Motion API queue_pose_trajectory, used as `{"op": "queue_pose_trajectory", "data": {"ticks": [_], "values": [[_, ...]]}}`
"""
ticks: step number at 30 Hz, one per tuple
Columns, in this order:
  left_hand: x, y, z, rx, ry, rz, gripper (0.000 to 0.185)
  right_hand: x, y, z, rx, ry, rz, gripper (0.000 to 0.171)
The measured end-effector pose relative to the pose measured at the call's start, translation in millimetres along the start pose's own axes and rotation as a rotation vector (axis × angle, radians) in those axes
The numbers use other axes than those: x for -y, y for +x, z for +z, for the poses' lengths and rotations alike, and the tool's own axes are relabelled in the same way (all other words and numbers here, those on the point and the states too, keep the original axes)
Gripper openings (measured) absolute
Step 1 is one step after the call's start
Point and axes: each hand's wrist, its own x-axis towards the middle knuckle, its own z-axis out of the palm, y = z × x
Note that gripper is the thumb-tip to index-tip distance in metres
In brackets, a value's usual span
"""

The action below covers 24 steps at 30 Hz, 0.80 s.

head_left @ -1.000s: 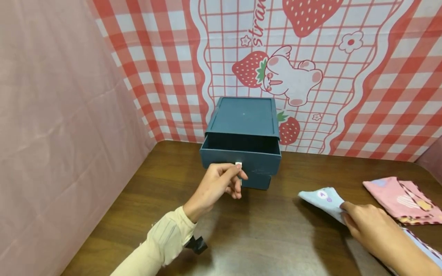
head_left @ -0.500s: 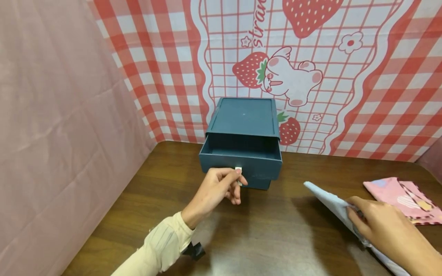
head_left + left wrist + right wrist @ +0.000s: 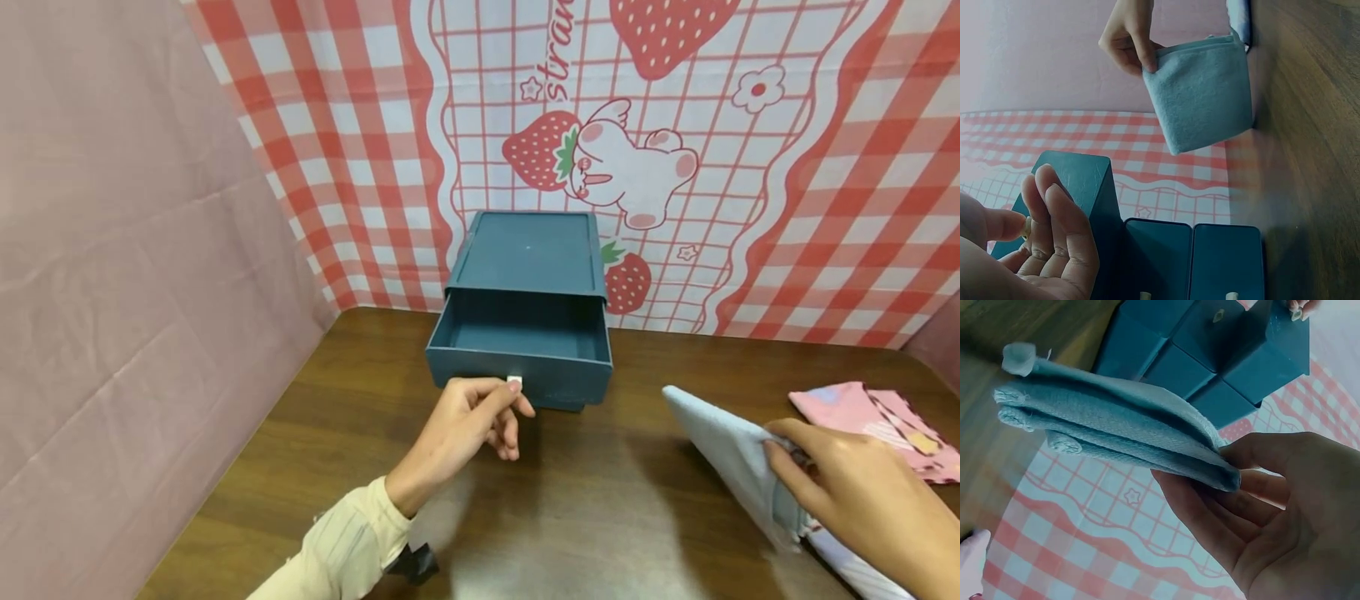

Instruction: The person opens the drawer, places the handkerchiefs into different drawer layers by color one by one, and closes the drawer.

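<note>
A dark teal drawer unit [image 3: 528,250] stands at the back of the brown table. Its top drawer [image 3: 558,377] is pulled out, and the inside shows nothing. My left hand [image 3: 513,405] pinches the small white tab [image 3: 514,382] on the drawer front; in the left wrist view the curled fingers [image 3: 1054,231] lie against the drawer [image 3: 1088,178]. My right hand [image 3: 787,467] grips a folded light blue cloth [image 3: 723,446], lifted and tilted above the table to the drawer's right. The right wrist view shows the cloth [image 3: 1116,422] held between thumb and fingers [image 3: 1210,519].
A folded pink patterned cloth [image 3: 877,421] lies at the right table edge, and a pale one [image 3: 855,568] lies under my right wrist. Pink fabric walls the left side; a red checked strawberry backdrop [image 3: 787,167] closes the back. Lower drawers [image 3: 1175,365] stay closed.
The top drawer has slid further out toward me with my left hand on its tab. My right hand has lifted the blue cloth off the table and tilted it up.
</note>
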Motion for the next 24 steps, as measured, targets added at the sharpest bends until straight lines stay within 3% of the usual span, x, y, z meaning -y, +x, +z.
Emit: {"op": "queue_pose_trajectory", "data": {"ticks": [9, 16, 24], "values": [[0.3, -5.0, -2.2, -0.009, -0.009, 0.007, 0.041, 2, 3, -7, -0.046, -0.013, -0.044, 0.01], [0.2, -6.5, -1.5, 0.0, -0.011, 0.001, 0.04, 6, 6, -12, -0.045, 0.002, -0.014, 0.01], [0.1, -14.0, -1.4, -0.01, 0.01, -0.018, 0.042, 13, 12, -22, -0.168, 0.042, -0.07, 0.009]]}}
